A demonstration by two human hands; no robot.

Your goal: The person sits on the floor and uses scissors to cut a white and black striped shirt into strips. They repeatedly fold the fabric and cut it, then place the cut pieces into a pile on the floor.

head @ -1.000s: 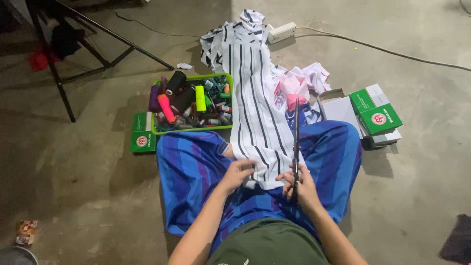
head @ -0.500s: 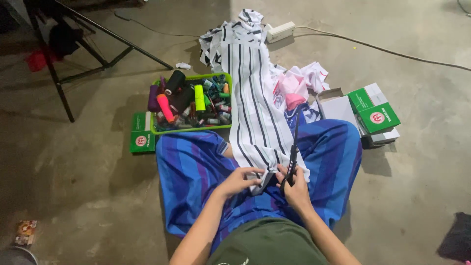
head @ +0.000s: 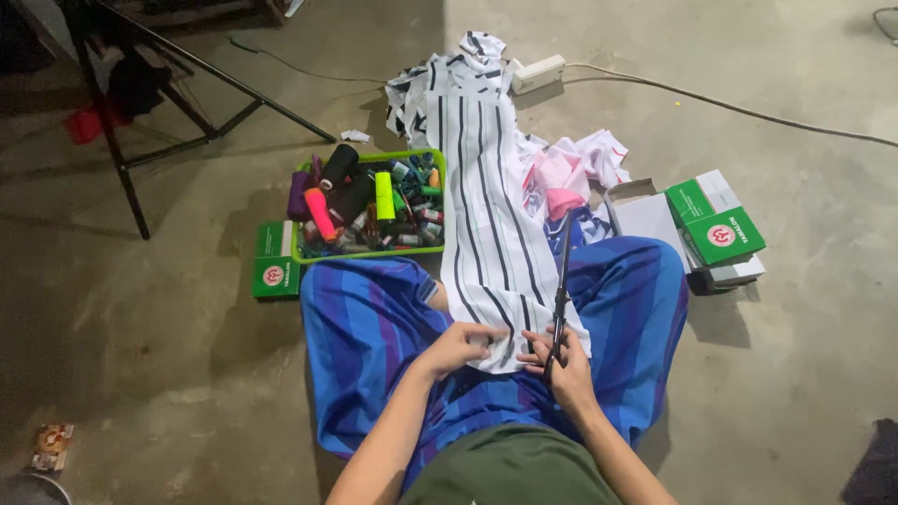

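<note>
Head view — right hand (head: 564, 369) gripping scissors (head: 561, 285)

Floor (head: 187, 374): bare grey concrete, with stains and dull patches, all around.
Light: bright at 12 and 3 o'clock; dark and shadowy at 9 to 11 o'clock.
Black metal stand (head: 178, 103): thin legs spread on the floor at 10 o'clock.
Red thing (head: 84, 123): small, lies under the stand in the dark.
Cable (head: 748, 110): long and thin, runs over the floor from 12 to 2 o'clock.
White power strip (head: 537, 73): at 12 o'clock, at the cable's end.
Small packet (head: 51, 446): flat on the floor at 8 o'clock.
</note>
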